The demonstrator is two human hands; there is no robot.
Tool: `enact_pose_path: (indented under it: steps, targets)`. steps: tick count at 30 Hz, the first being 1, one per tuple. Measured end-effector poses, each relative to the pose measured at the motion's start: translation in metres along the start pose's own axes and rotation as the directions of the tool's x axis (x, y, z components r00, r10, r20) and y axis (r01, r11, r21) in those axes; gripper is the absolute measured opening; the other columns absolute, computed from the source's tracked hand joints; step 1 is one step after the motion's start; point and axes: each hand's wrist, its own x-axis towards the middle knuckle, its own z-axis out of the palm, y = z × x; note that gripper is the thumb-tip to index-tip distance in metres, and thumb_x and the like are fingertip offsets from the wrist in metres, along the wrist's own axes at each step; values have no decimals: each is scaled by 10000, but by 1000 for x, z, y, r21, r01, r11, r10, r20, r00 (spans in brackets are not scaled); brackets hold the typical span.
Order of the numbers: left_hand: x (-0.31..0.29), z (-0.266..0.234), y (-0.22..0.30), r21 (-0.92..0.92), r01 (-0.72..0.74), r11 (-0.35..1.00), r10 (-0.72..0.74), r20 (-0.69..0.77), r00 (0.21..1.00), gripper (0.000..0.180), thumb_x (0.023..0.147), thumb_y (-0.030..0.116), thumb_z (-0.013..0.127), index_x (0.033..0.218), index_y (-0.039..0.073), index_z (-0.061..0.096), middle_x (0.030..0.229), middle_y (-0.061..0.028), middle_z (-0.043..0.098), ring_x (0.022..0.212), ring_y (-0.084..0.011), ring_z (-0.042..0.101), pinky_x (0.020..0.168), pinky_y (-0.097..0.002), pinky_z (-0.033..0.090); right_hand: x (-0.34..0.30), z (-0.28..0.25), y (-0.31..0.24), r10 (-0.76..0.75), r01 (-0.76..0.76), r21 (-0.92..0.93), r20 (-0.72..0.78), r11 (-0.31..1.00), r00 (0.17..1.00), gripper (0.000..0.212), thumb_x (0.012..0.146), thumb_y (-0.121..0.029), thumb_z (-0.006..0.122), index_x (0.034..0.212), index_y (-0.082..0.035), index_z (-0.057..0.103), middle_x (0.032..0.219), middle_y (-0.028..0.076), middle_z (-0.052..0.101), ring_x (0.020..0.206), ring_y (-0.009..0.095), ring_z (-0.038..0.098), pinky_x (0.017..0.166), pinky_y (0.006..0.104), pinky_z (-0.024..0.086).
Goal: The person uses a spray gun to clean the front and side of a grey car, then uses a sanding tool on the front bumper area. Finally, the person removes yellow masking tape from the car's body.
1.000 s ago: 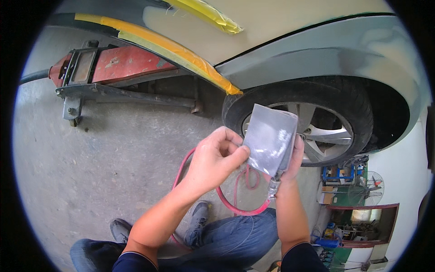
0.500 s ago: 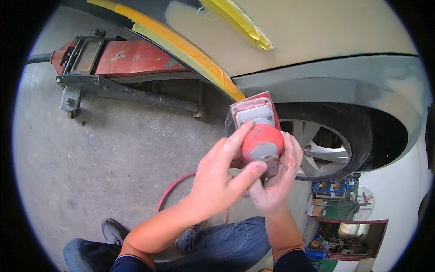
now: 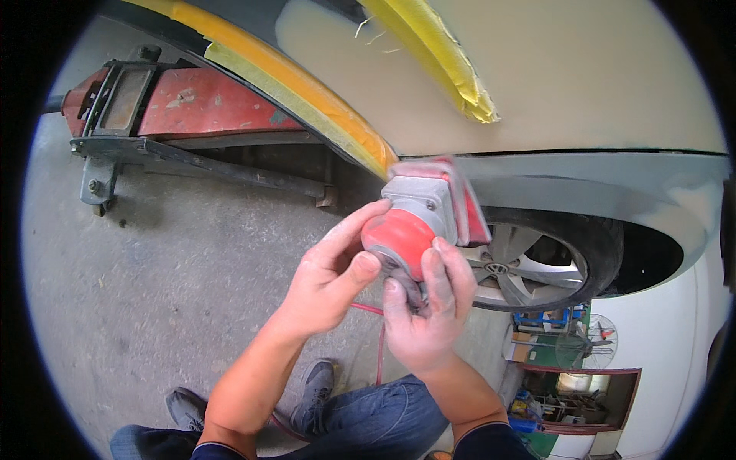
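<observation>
Both my hands hold a red and grey air sander point(image 3: 397, 236) in front of the car body panel point(image 3: 575, 84). My left hand point(image 3: 322, 284) is curled round the left side of its red rounded head, thumb near the grey rim. On the other side, my right hand point(image 3: 429, 318) grips the dusty handle, with fingertips against the head. The red rectangular pad point(image 3: 469, 207) is tilted, its face turned away to the right. Its far edge is blurred, and I cannot tell whether it touches the panel. A red hose point(image 3: 380, 356) hangs below.
The car wheel point(image 3: 498, 264) stands just beyond the sander. Orange and yellow masking strips point(image 3: 299, 80) line the panel edge; a loose yellow strip point(image 3: 437, 54) sticks out above. At left a red floor jack point(image 3: 215, 100) sits on concrete. A fan point(image 3: 586, 341) stands farther off.
The sander has shifted left in view and turned, so its pad now faces more to the right. Both hands have moved left with it, still holding on. The panel and wheel appear slightly lower.
</observation>
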Motion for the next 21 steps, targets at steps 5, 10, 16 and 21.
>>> enact_pose_path:
  steps: [5,10,16,21]
  targets:
    - [9,-6,7,-28,-23,999,26,104,994,591,958,246,621,1431,-24,393,1311,-119,538,1195,-171,504,1028,-320,400,1,4,-5,9,-11,-28,-57,1000,998,714,774,-14,686,1425,-65,398,1363,202,421,1215,356,466,1006,440,411]
    - [10,-19,-2,-35,7,999,-5,78,997,600,945,246,639,1432,-14,402,1298,-117,549,1182,-173,519,1018,-332,417,-4,13,-8,13,-14,-60,-17,998,1000,689,797,-36,679,1425,-63,397,1377,213,399,1224,357,458,1015,449,404]
    - [20,-4,5,21,-58,998,52,211,976,570,926,219,655,1411,6,446,1301,-107,558,1177,-181,531,1009,-342,429,-9,7,-7,73,-80,-25,-210,996,975,717,767,-28,717,1419,-122,434,1325,175,458,1080,327,506,865,425,461]
    - [13,-14,3,-60,43,997,-35,126,991,588,931,246,655,1415,-5,433,1301,-125,557,1193,-197,526,1023,-345,419,-6,9,-6,22,-25,-82,-43,996,999,687,814,-61,681,1427,-64,372,1376,221,356,1189,351,451,957,454,430]
